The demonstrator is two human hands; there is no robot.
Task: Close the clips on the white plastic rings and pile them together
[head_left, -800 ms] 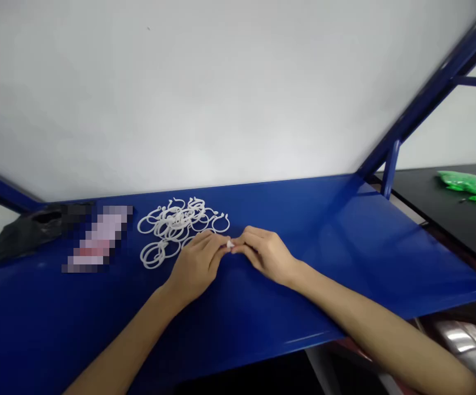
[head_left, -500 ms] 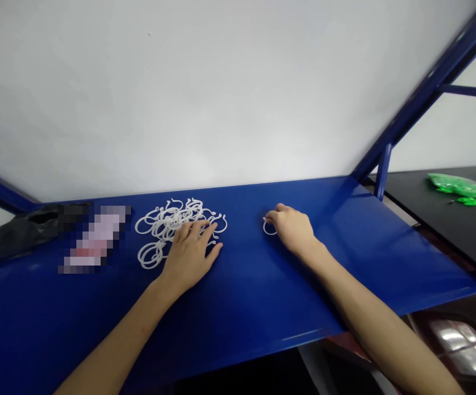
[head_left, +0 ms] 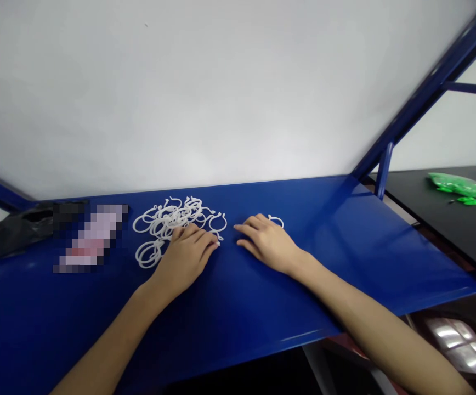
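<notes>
A heap of white open rings [head_left: 172, 216] with small knobbed ends lies on the blue shelf [head_left: 238, 318]. My left hand [head_left: 188, 252] rests at the heap's near right side, its thumb and index finger closed on a white ring [head_left: 220, 238] that is mostly hidden beneath the hand. My right hand [head_left: 266, 241] is over the shelf to the right of the heap, palm down, with fingers apart and pointing left, holding nothing. Just behind its knuckles lies a single white ring [head_left: 277, 220], partly covered by the hand.
Left of the heap are a black plastic bag [head_left: 11, 233] and a pixelated flat item [head_left: 94, 236]. A white wall [head_left: 221, 99] rises behind the shelf, and blue frame bars [head_left: 386, 164] slant at the right. Beyond them, a clear bag with green pieces [head_left: 460, 186] sits on a black surface.
My right hand has let go of the single ring, leaving it on the shelf, and moved left towards the heap. My left thumb and index finger have closed on a ring.
</notes>
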